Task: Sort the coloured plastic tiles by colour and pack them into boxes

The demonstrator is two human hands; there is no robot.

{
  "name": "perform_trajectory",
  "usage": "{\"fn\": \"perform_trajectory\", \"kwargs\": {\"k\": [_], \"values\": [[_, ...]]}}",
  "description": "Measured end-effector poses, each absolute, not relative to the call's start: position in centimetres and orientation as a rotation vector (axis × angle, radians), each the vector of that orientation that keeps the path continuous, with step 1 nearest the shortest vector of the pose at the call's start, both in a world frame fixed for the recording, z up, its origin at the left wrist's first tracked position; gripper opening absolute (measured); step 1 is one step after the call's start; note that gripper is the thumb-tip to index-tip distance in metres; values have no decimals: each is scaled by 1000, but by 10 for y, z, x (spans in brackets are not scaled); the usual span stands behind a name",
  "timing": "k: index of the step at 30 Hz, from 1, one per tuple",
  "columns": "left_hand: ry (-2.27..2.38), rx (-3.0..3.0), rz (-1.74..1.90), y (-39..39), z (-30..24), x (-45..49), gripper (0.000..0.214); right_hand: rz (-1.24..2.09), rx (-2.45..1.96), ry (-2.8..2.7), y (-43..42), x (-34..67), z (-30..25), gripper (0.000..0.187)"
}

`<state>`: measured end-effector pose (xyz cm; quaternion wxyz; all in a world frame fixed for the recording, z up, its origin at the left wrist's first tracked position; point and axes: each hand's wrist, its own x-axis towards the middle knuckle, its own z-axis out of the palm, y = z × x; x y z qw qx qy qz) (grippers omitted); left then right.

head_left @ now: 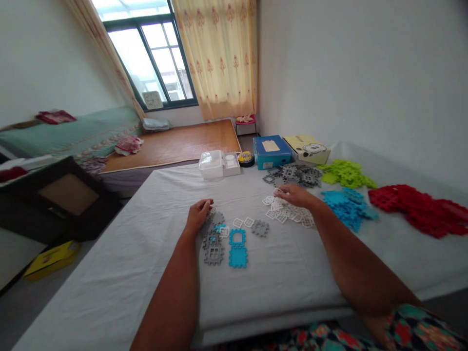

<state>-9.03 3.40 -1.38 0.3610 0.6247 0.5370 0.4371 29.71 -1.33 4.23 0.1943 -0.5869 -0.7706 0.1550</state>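
My left hand (199, 213) rests on the white table (120, 243), fingers curled around a small white square piece at its fingertips. Just below it lie joined grey tiles (213, 247) and blue tiles (238, 248), with loose white squares (243, 222) and a grey tile (260, 227) beside them. My right hand (294, 194) reaches over the pile of white square pieces (288, 212), fingers pinched on one white piece at the pile's far edge.
Piles of tiles lie at the right: grey (298, 175), green (345, 173), blue (347, 207), red (420, 208). At the back edge stand a clear plastic box (218, 165), a round tin (246, 158), a blue box (271, 151) and a cream box (307, 148). A bed lies beyond.
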Motion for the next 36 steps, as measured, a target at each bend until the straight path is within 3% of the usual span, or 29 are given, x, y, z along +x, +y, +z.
{"fn": "perform_trajectory", "kwargs": {"k": [6,9,14,22,31,36], "values": [[1399,1613,1115,31,-10,-89,53,213,-1966,-2121,-19,296,41,33],[1389,1616,1117,30,-9,-88,53,0,-1843,-2055,-24,268,38,31],[1399,1593,1118,30,-9,-87,55,220,-1321,-2433,-38,210,27,33],[1384,1621,1125,31,-10,-88,52,204,-1433,-2588,-51,181,21,18],[1386,1623,1108,30,-8,-88,52,226,-1411,-2488,-55,172,14,31],[1381,1621,1119,29,-7,-87,53,82,-1414,-2596,-55,165,16,22]]}}
